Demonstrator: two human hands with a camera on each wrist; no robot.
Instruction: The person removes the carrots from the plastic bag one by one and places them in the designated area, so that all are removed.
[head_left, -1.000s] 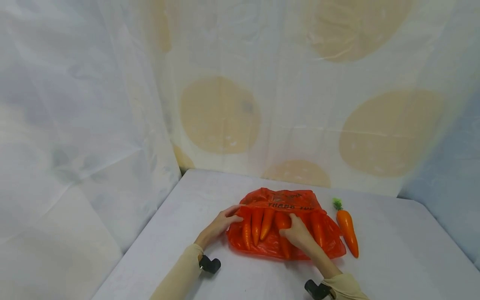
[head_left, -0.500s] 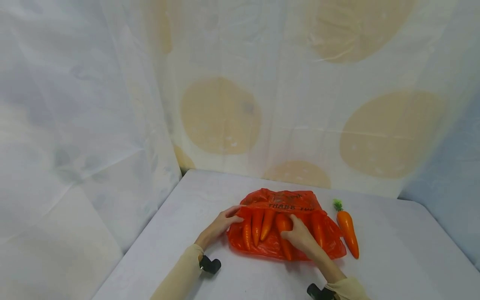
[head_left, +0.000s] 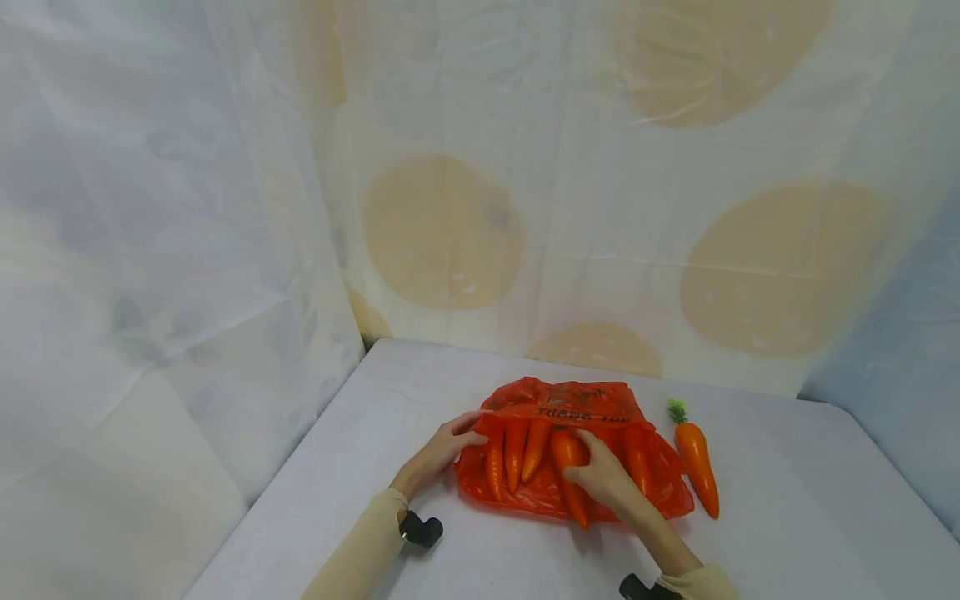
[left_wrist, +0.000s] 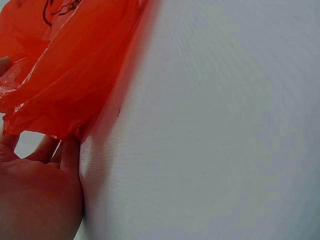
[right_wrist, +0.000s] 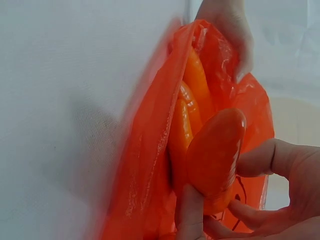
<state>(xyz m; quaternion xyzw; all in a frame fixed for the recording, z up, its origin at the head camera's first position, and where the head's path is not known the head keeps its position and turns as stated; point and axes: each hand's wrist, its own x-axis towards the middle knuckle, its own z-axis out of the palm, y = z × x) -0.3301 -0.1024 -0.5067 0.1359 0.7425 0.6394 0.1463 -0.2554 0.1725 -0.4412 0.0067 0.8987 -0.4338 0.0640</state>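
Our left grip [head_left: 447, 443] holds the red plastic bag's [head_left: 540, 497] edge; the carrot [head_left: 567, 451] clasped in our right grip [head_left: 600, 473] has slid nearer us, apparently partly withdrawn.

bench [head_left: 810, 492]: white, stretching past the bag all round
bag [head_left: 577, 410]: red, directly on the bench
loose carrot [head_left: 697, 468]: just right of the bag

A white table [head_left: 795, 483] with rounded far corners stands against a pale back sheet [head_left: 600, 208] patterned with large tan circles [head_left: 442, 233]. On the left hangs a whitish sheet [head_left: 180, 250], creased diagonally and faintly blotched; on the right, a bluish sheet [head_left: 915, 367]. The light is soft.
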